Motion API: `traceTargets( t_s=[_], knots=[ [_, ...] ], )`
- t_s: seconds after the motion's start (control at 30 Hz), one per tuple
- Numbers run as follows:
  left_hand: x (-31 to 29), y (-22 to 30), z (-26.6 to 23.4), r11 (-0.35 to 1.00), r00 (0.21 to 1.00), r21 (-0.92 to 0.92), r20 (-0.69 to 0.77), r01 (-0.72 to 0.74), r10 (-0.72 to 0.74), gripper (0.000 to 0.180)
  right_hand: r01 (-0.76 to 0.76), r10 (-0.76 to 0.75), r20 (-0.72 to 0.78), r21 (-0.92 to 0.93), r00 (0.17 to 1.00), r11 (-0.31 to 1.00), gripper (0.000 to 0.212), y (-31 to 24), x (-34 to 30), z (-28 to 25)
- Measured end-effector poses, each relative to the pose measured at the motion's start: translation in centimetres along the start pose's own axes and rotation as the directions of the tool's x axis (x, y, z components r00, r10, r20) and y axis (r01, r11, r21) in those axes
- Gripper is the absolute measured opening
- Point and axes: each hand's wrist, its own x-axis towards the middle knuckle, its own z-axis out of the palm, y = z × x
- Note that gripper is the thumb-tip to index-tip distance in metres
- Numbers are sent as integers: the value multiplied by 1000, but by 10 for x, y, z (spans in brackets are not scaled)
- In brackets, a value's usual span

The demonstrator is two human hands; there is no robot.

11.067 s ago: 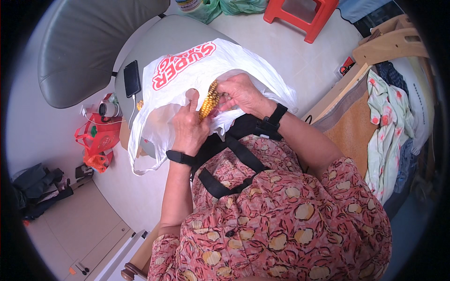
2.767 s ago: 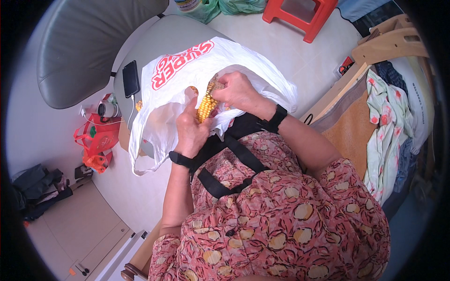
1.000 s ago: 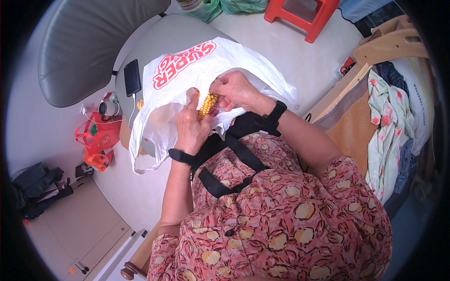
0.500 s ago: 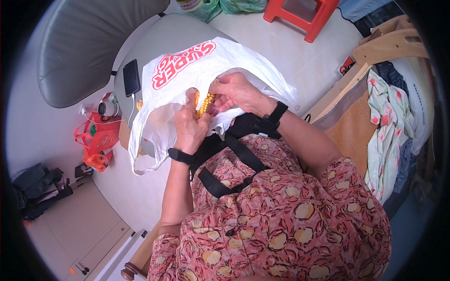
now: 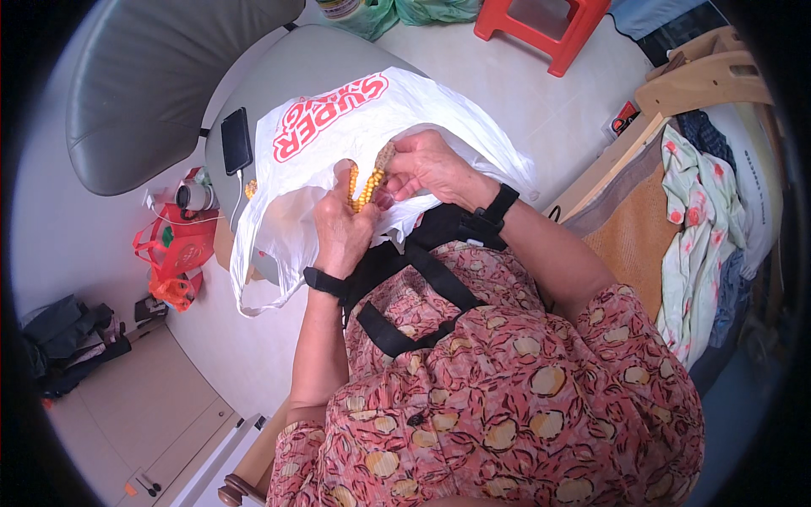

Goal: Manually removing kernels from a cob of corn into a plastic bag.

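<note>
Over the white plastic bag [image 5: 456,118], both my hands are on dried corn with yellow kernels. My left hand [image 5: 345,221] is closed around the lower part of a corn cob [image 5: 369,188]. At its upper end, a bare tan stretch [image 5: 385,157] shows without kernels. My right hand [image 5: 427,167] pinches there, its thumb and fingers bent against the cob. More yellow kernels show beside my left fingertips; I cannot tell whether they belong to a second cob. Red print marks the bag, which is spread open across the grey chair seat [image 5: 253,84] toward my lap.
A black phone [image 5: 237,141] with a white cable lies on the seat, left of the bag. Beyond stands a red plastic stool [image 5: 541,34]. Red bags [image 5: 179,241] are on the left. A wooden frame [image 5: 701,84] with draped floral cloth [image 5: 697,220] is on the right.
My right fingers have shifted slightly on the cob, and more of its bare tan end shows. My left hand stays nearly still.
</note>
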Motion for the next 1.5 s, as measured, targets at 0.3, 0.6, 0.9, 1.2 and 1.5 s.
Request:
traceTargets(
  t_s=[0.3,0.6,0.9,1.2,1.5],
  knots=[
    [0,11,-1,998,998,-39,-13,56,-56,43,26,-25,21,-73,999,997,24,-1,-2,0],
    [-1,20,0,984,997,-162,-5,74,-76,33,32,-31,27,-33,999,999,22,-2,-3,0],
    [1,12,2,984,996,-155,5,90,-90,31,69,-68,13,-140,998,988,25,0,-3,3],
    [0,6,4,981,997,-184,-22,65,-70,28,68,-66,36,-49,997,996,21,-4,-6,6],
    [-1,14,0,993,999,116,26,33,-36,25,58,-61,-16,-148,998,987,23,1,-3,5]
  ],
)
